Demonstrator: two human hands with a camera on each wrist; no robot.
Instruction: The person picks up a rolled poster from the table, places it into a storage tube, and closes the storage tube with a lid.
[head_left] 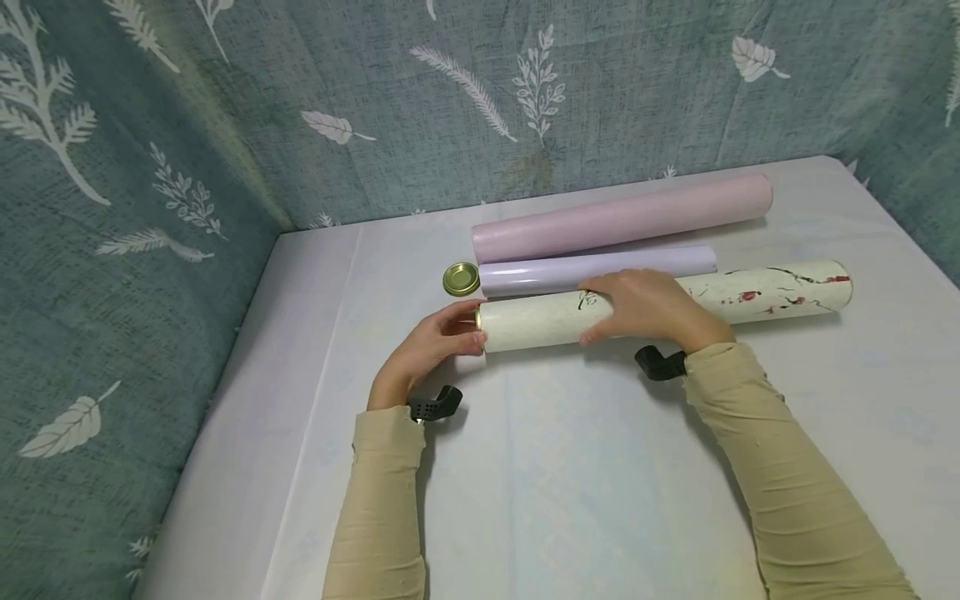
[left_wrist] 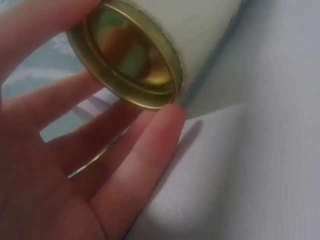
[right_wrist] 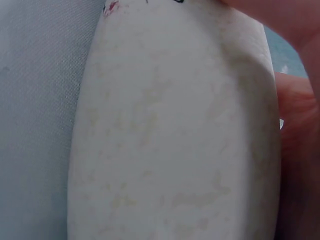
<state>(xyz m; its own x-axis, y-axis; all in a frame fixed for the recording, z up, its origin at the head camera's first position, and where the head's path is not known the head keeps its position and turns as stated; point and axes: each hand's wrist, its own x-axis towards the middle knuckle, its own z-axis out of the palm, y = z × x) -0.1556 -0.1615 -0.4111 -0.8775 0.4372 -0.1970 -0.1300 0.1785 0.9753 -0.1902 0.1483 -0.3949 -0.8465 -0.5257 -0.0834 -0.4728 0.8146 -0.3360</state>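
Head view: the left hand (head_left: 420, 350) pinched the cream tube (head_left: 525, 323) by its gold-rimmed end; the right hand (head_left: 648, 308) gripped its middle; it stretched over the tabletop (head_left: 562, 483), beside the lilac tube (head_left: 532, 274).

Left hand (head_left: 429, 343) pinches white tube (head_left: 528, 323) at its gold-edged left end; right hand (head_left: 651, 307) grips it mid-length. Red/black marks toward tube's right end. Lilac tube (head_left: 536, 274) just behind, pink tube (head_left: 615, 219) behind that. Gold lid (head_left: 461, 279) by lilac's left end.
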